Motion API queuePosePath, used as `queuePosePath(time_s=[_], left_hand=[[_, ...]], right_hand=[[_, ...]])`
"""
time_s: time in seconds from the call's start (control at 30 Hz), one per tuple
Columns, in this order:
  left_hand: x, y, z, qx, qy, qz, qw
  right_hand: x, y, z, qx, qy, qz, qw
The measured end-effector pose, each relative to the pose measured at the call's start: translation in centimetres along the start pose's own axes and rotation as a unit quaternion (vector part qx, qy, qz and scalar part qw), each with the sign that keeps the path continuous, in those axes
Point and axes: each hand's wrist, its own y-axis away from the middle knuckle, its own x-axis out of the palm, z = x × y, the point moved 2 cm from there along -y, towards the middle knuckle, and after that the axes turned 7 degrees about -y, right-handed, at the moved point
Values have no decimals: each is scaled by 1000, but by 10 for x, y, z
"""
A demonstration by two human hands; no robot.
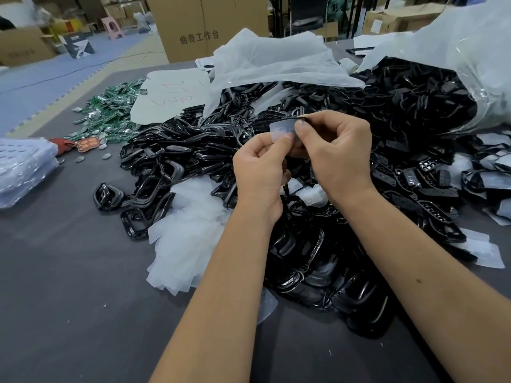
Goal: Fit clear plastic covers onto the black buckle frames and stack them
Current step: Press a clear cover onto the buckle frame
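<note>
a: start nearest you. your forearms come up over the near edge of the black frame heap [318,258], the landmark here. why are your hands raised above it and not down on the worktop [69,286]?

b: likely so you can see the edges line up. you hold the work over the middle of the heap, clear of the loose frames.

a: and the hands themselves?

b: close together, both pinching. your left hand [258,172] nips the lower left edge of the clear cover [282,129] with curled fingers. your right hand [336,154] pinches the cover's right side, thumb on top, against a black frame [297,117] whose rim shows just behind the cover. whether it's seated yet, i cannot tell.

a: why the loose clear sheets [188,230] left of the heap?

b: probably so your left hand has an easy reach for the next one.

a: farther off?

b: beyond the heap on the right, the open plastic bag [470,64] spills more frames. beyond it on the left lie green circuit boards [110,114].
</note>
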Motion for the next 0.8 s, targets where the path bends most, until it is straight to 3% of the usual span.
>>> queuePosePath(time_s=[0.8], left_hand=[[0, 1, -1, 6, 27, 45, 999]], right_hand=[[-2, 0, -2, 1, -6, 1, 1000]])
